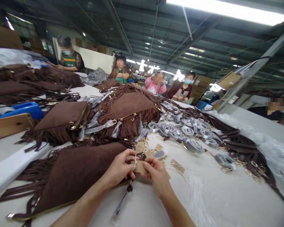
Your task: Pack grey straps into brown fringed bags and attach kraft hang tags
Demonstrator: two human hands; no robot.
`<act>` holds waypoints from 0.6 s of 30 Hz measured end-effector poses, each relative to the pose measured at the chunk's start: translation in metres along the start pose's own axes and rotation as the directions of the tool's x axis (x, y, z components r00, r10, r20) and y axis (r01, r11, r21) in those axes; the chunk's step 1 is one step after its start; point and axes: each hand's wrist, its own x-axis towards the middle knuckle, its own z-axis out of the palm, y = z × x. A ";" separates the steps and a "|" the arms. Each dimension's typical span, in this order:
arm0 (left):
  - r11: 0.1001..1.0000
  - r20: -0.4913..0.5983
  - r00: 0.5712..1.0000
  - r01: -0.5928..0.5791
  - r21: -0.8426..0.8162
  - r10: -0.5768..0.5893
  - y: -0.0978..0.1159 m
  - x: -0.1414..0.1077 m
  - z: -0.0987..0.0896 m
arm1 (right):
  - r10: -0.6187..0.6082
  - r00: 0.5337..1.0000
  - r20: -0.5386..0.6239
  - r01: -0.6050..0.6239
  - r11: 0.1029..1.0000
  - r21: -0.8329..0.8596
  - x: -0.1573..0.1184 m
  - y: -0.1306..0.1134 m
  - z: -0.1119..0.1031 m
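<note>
Between my two hands is a small brown card hang tag (140,166) with a white string. My left hand (122,164) pinches the string and the tag's left end; my right hand (155,172) grips its right edge between thumb and fingers. Under my left forearm lies a dark brown fringed suede bag (80,171), its gold zipper edge toward me. A plastic-wrapped zipper pull (121,205) hangs from the bag just below my left hand. More tags (177,166) with white strings are scattered on the table beyond my hands.
A pile of fringed bags (130,105) stands ahead, with another bag (61,116) to its left. Coiled wrapped straps (191,143) and loose brown straps (241,145) cover the right. A blue tape dispenser (30,110) and a phone (11,126) are at left. Several people sit across.
</note>
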 end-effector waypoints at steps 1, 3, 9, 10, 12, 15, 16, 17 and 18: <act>0.999 -0.022 1.000 -0.021 0.046 0.022 -0.002 0.000 0.001 | -0.004 1.000 -0.003 0.004 1.000 0.017 -0.001 0.002 0.002; 0.991 -0.064 0.996 -0.056 0.122 0.064 -0.005 0.000 0.003 | -0.009 1.000 -0.007 0.010 0.999 0.049 -0.002 0.005 0.006; 0.950 -0.171 0.958 -0.182 0.253 0.229 -0.006 0.001 0.000 | -0.033 0.998 0.049 0.032 0.999 0.011 -0.006 0.006 0.011; 0.928 -0.204 0.937 -0.214 0.304 0.282 -0.004 0.000 -0.003 | -0.051 0.997 0.063 0.054 0.997 -0.047 -0.005 0.006 0.010; 0.861 -0.289 0.863 -0.269 0.433 0.414 0.004 -0.002 -0.013 | -0.101 0.992 0.069 0.112 0.979 -0.171 -0.003 0.006 0.006; 0.761 -0.455 0.667 -0.273 0.589 0.591 0.020 -0.008 -0.036 | -0.134 0.989 0.058 0.145 0.952 -0.268 -0.001 0.009 0.002; 0.752 -0.508 0.599 -0.265 0.604 0.619 0.025 -0.009 -0.044 | -0.129 0.990 0.063 0.142 0.946 -0.290 -0.001 0.010 0.001; 0.749 -0.552 0.539 -0.263 0.607 0.637 0.030 -0.011 -0.050 | -0.122 0.990 0.071 0.139 0.939 -0.313 -0.001 0.010 0.001; 0.746 -0.579 0.490 -0.271 0.609 0.651 0.034 -0.014 -0.054 | -0.113 0.990 0.082 0.134 0.928 -0.346 0.000 0.011 0.001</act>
